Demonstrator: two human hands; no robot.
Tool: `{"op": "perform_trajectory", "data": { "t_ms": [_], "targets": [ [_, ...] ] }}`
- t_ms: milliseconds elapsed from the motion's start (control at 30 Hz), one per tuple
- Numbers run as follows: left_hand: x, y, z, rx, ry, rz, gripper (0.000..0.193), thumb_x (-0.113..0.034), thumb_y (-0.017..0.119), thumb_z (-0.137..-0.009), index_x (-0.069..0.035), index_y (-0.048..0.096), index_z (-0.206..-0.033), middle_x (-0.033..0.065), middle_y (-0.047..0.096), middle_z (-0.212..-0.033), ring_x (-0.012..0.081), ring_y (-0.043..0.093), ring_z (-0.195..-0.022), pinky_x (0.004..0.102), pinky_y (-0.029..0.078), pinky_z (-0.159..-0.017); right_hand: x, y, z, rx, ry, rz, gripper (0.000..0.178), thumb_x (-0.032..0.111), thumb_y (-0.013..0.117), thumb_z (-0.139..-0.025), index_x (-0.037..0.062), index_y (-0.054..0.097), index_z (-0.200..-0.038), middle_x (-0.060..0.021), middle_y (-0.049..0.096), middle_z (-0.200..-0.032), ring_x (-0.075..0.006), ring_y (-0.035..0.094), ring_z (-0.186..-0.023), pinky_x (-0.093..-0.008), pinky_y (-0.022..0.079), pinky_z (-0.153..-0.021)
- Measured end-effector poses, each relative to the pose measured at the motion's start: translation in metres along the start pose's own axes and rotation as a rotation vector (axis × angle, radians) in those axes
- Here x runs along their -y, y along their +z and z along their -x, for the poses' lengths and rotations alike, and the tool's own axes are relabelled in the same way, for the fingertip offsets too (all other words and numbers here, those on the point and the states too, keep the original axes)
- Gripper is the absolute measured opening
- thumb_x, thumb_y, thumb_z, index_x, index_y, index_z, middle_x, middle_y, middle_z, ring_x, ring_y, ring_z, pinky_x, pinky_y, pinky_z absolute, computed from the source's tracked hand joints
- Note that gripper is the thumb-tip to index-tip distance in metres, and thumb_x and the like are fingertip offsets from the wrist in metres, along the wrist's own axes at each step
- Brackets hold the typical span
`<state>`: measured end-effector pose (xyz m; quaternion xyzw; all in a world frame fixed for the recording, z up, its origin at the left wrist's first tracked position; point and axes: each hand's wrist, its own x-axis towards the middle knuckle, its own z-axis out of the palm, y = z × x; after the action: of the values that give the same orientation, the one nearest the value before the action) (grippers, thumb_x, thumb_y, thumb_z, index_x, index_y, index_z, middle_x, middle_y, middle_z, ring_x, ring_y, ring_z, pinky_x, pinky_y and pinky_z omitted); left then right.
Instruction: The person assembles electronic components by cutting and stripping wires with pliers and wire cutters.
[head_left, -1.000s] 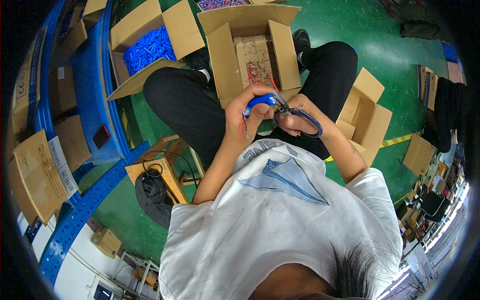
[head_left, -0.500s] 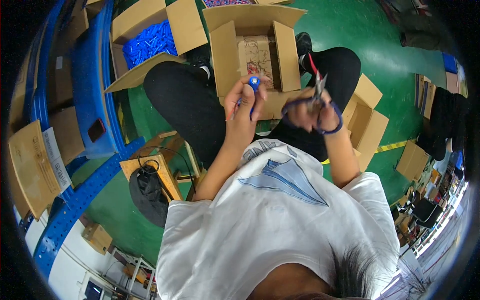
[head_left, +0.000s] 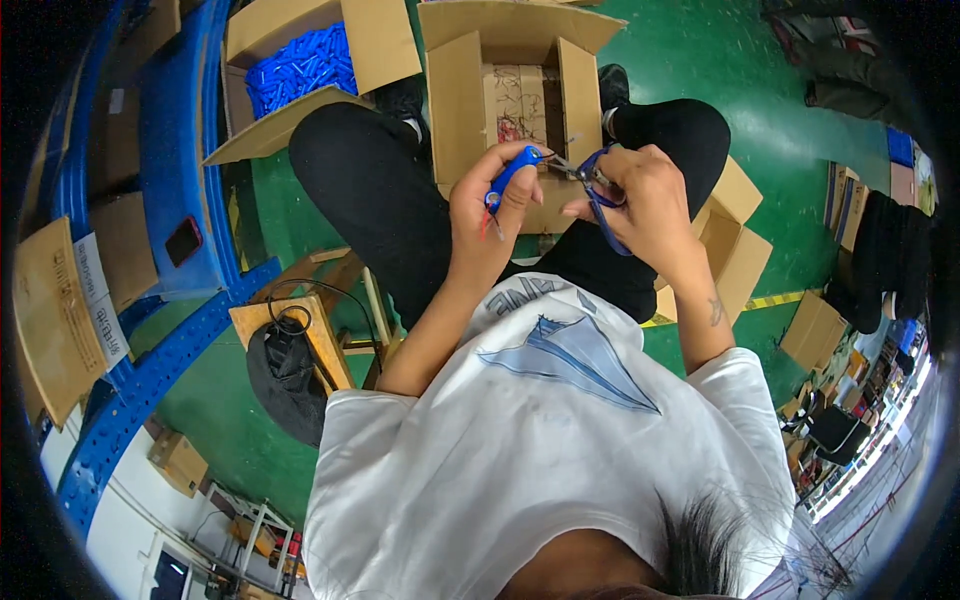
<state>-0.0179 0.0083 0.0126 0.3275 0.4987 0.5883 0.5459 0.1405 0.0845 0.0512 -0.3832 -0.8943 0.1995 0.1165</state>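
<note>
A blue cylindrical battery [head_left: 514, 178] is gripped between the thumb and fingers of my left hand [head_left: 468, 212]. A round metal end shows lower in that grip; whether it belongs to a second battery I cannot tell. Short red wire hangs below the palm. My right hand [head_left: 652, 195] is closed on scissors [head_left: 571, 171] with blue handle loops. Their blades point left and meet a short dark wire at the battery's upper end; whether they touch it is too small to see. Both hands are above the near side of an open cardboard box [head_left: 457, 105], with wire scraps inside.
Another carton [head_left: 382, 45] at the upper left holds a heap of blue batteries [head_left: 302, 72]. An open box [head_left: 738, 262] stands beyond my right knee. To the left are a wooden stool [head_left: 318, 335], a black bag [head_left: 283, 375] and a blue rack [head_left: 170, 150] bearing a phone [head_left: 184, 241].
My right hand has turned the scissors from pointing up to pointing left, bringing the blades to the battery. A red piece near the blades is no longer seen there. My left hand has tilted the battery.
</note>
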Motion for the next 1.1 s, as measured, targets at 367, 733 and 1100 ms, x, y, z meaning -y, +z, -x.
{"op": "perform_trajectory", "data": {
  "t_ms": [367, 733, 1100],
  "targets": [
    [-0.008, 0.002, 0.004, 0.046, 0.013, -0.075, 0.024, -0.023, 0.053, -0.089, -0.001, 0.058, -0.099, 0.0007, 0.052, -0.074, 0.0052, 0.048, -0.067, 0.0174, 0.038, -0.060, 0.005, 0.000, 0.000, -0.041, -0.051, -0.001, 0.044, 0.044, 0.072, -0.059, 0.0061, 0.050, -0.057, -0.0067, 0.049, -0.052, -0.0266, 0.051, -0.051, -0.0329, 0.036, -0.052],
    [-0.008, -0.001, 0.004, 0.065, 0.049, -0.138, 0.024, -0.022, 0.054, -0.088, -0.001, 0.058, -0.099, 0.0012, 0.054, -0.075, 0.0059, 0.048, -0.066, 0.0178, 0.039, -0.060, 0.005, 0.004, 0.004, -0.050, -0.045, -0.071, 0.045, 0.038, 0.073, -0.058, 0.0032, 0.045, -0.055, -0.0102, 0.043, -0.052, -0.0298, 0.043, -0.050, -0.0343, 0.034, -0.052],
    [-0.024, -0.054, -0.036, -0.130, 0.288, -0.511, 0.020, -0.017, 0.055, -0.087, -0.003, 0.061, -0.099, 0.0015, 0.057, -0.077, 0.0058, 0.050, -0.070, 0.0192, 0.039, -0.063, -0.004, 0.006, 0.011, -0.077, 0.040, 0.032, 0.040, 0.041, 0.071, -0.063, 0.0050, 0.055, -0.059, -0.0095, 0.053, -0.055, -0.0273, 0.056, -0.053, -0.0349, 0.042, -0.046]
  ]
}}
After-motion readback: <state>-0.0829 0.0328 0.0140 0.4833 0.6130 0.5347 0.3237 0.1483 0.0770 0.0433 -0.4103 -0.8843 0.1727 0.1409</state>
